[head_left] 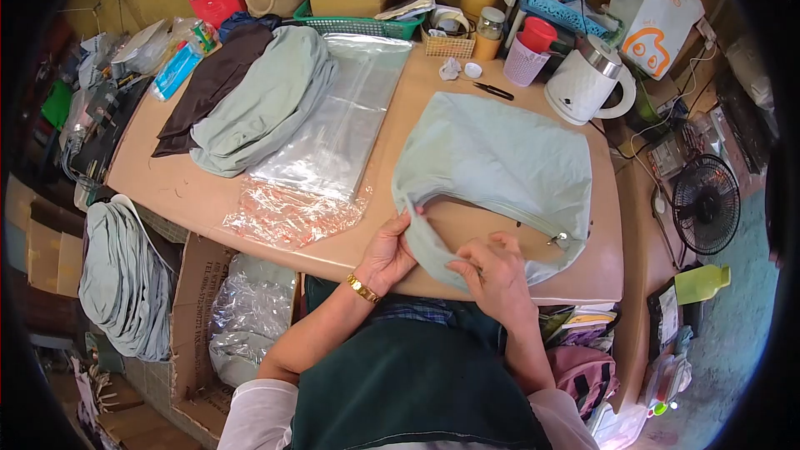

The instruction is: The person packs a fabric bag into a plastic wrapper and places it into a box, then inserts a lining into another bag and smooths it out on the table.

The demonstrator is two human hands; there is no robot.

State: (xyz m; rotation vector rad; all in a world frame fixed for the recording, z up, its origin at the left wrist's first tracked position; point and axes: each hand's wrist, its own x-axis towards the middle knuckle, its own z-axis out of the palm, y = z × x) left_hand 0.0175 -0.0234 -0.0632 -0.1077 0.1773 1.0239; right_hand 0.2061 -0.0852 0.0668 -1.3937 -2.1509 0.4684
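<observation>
A pale green cloth bag (508,146) with a curved strap and a zipper lies on the tan table (375,242). My left hand (388,252) holds the strap at its left side, thumb and fingers closed on the fabric. On the strap's inner edge, near the front of the table, is my right hand (493,271), its thumb and index finger pinched together at the cloth and the other fingers curled. The metal zipper pull (558,239) lies to the right of my right hand.
Clear plastic sleeves (333,125), folded green cloth (258,104) and dark cloth (208,92) lie left. Black snips (493,91), a white kettle (587,83) and a pink cup (525,62) stand or lie behind the bag. A fan (706,204) is right.
</observation>
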